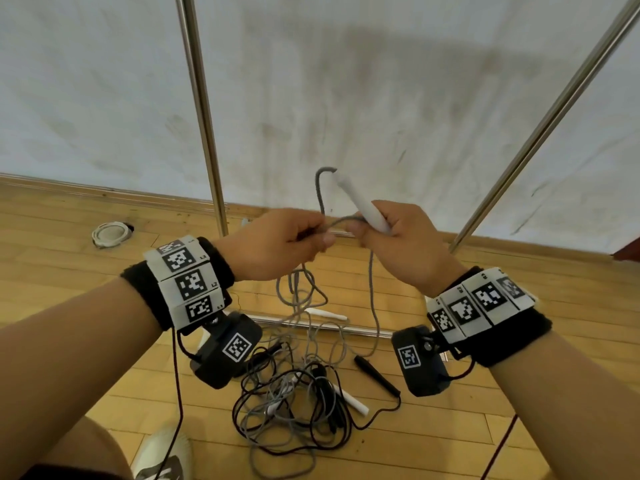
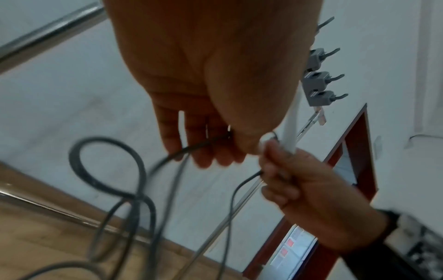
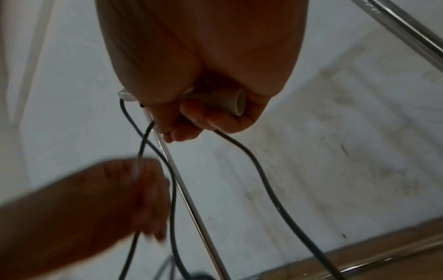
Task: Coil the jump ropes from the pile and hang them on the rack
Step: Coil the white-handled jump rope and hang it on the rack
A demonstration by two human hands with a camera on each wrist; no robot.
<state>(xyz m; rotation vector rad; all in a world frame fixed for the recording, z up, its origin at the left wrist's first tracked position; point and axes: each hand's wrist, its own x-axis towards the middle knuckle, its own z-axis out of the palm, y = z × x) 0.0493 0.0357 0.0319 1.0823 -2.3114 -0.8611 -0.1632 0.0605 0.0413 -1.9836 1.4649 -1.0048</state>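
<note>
right hand: fingers curled round the white handle, which slants toward 11 o'clock. left hand: pinches the grey rope (the cord leaving that handle's tip), just at 9 o'clock of the right hand. rope slack hangs toward 6 o'clock into the pile on the wooden floor. rack poles stand at 12 o'clock.

You face a white wall, scuffed with grey streaks low down, lit evenly. A wooden skirting runs along its foot, meeting a pale wood floor. A round white fitting sits in the floor at your left. A dark red frame stands at your right
</note>
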